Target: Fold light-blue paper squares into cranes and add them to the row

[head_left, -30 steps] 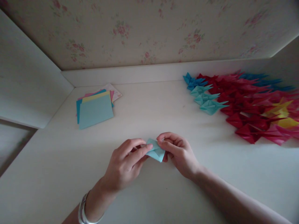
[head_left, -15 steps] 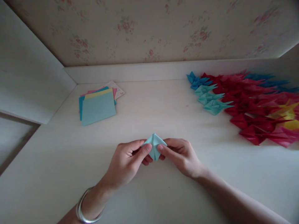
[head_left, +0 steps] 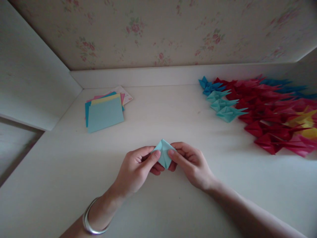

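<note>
Between my two hands is a small light-blue piece of folded paper point(head_left: 163, 145), diamond-shaped with a crease down its middle. My left hand point(head_left: 135, 170) pinches its left side, thumb on the front face and fingers behind. On the opposite side my right hand point(head_left: 194, 165) grips it the same way, thumb tip near the central crease. The fingers behind the paper are partly hidden. A silver bangle point(head_left: 86, 219) circles my left wrist.
A fanned stack of coloured paper sheets point(head_left: 106, 114) lies at the back left, light blue on top. At the right stand rows of folded paper cranes in red point(head_left: 268, 142), light blue point(head_left: 228, 114), blue point(head_left: 211, 87) and yellow point(head_left: 304, 120). A flowered wall rises behind the white table point(head_left: 158, 211).
The folded paper has tilted slightly, its top corner leaning a little left and its bottom corner right. Both hands keep their pinch, the right one raised a bit.
</note>
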`<state>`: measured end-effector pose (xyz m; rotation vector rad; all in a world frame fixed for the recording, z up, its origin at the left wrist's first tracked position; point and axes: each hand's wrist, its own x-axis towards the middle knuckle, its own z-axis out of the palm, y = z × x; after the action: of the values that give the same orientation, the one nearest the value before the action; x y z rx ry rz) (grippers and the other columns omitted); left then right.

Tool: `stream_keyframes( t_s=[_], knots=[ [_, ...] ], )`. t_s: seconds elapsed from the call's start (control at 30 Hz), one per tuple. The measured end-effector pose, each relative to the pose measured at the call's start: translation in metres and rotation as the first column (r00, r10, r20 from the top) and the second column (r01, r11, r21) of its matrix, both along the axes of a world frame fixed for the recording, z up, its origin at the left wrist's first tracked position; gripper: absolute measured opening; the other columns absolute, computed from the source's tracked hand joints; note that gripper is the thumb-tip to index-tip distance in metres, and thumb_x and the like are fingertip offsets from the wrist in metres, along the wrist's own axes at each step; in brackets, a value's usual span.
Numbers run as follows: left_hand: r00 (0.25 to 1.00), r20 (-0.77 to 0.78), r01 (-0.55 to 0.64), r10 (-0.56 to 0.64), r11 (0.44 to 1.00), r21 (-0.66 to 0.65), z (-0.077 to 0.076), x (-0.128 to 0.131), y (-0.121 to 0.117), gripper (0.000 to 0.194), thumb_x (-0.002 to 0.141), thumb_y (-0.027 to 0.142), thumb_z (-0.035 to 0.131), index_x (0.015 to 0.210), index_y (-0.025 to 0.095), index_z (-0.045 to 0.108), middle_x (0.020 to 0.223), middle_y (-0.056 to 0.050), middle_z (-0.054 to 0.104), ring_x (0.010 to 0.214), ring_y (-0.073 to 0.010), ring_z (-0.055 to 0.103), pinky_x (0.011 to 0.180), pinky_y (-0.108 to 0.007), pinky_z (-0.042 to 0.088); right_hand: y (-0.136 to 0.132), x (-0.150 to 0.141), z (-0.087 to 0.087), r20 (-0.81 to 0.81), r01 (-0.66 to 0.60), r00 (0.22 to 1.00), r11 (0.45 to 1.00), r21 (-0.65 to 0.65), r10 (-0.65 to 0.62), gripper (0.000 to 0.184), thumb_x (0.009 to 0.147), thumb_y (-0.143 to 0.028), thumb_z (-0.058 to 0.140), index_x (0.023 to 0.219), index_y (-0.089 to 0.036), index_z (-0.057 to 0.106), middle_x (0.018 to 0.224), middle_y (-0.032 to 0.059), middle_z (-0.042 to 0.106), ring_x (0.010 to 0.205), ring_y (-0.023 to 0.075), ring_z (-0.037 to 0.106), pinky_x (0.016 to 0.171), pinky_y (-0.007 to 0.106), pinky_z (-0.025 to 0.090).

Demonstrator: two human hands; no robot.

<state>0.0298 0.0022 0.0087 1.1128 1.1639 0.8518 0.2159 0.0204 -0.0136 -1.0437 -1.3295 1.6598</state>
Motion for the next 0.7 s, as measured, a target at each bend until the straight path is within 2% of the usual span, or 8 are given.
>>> stream_keyframes(
  t_s=[0.17,0.3,0.47,0.7],
  knots=[
    [0.997,0.058,0.052,-0.05,0.998,-0.023,0.002,-0.002,0.001,0.023,0.096,0.031,0.056,0.098,0.02,0.076,0.078,-0.003,0.075,0.07,-0.0127,0.069,0.063,-0.02,0.059,0.002,0.001,0.001,-0.007,-0.025,1.0,0.999,-0.039,0.025,0.028,0.093,-0.041,0.06,0.092,-0.014,0.069,0.066,0.002,0.065,0.061,0.013,0.061,0.058,0.024,0.047],
    [0.985,0.132,0.119,-0.111,0.992,-0.052,0.001,-0.007,0.001,0.024,0.097,0.028,0.054,0.103,0.019,0.075,0.081,-0.004,0.075,0.072,-0.0137,0.07,0.065,-0.021,0.059,0.006,0.004,0.0,-0.117,-0.072,0.991,0.99,-0.118,0.059,0.025,0.092,-0.038,0.063,0.093,-0.014,0.07,0.062,0.0013,0.066,0.056,0.0109,0.061,0.054,0.021,0.046],
    [0.989,0.126,0.091,-0.08,0.992,-0.083,0.0,-0.01,0.001,0.022,0.095,0.029,0.058,0.091,0.016,0.074,0.071,-0.001,0.07,0.061,-0.0106,0.066,0.056,-0.017,0.056,0.008,0.006,-0.006,-0.288,-0.149,0.954,0.967,-0.207,0.085,0.022,0.09,-0.035,0.067,0.092,-0.013,0.07,0.065,0.0017,0.069,0.053,0.009,0.062,0.051,0.019,0.047],
    [0.993,0.083,0.083,-0.082,0.997,-0.003,0.003,-0.008,0.0,0.022,0.096,0.029,0.058,0.098,0.017,0.076,0.069,0.0,0.069,0.062,-0.0094,0.064,0.058,-0.017,0.056,0.009,0.007,-0.006,-0.296,-0.142,0.952,0.967,-0.212,0.075,0.018,0.088,-0.031,0.07,0.085,-0.013,0.068,0.065,0.0019,0.071,0.053,0.0089,0.064,0.051,0.017,0.048]
  ],
)
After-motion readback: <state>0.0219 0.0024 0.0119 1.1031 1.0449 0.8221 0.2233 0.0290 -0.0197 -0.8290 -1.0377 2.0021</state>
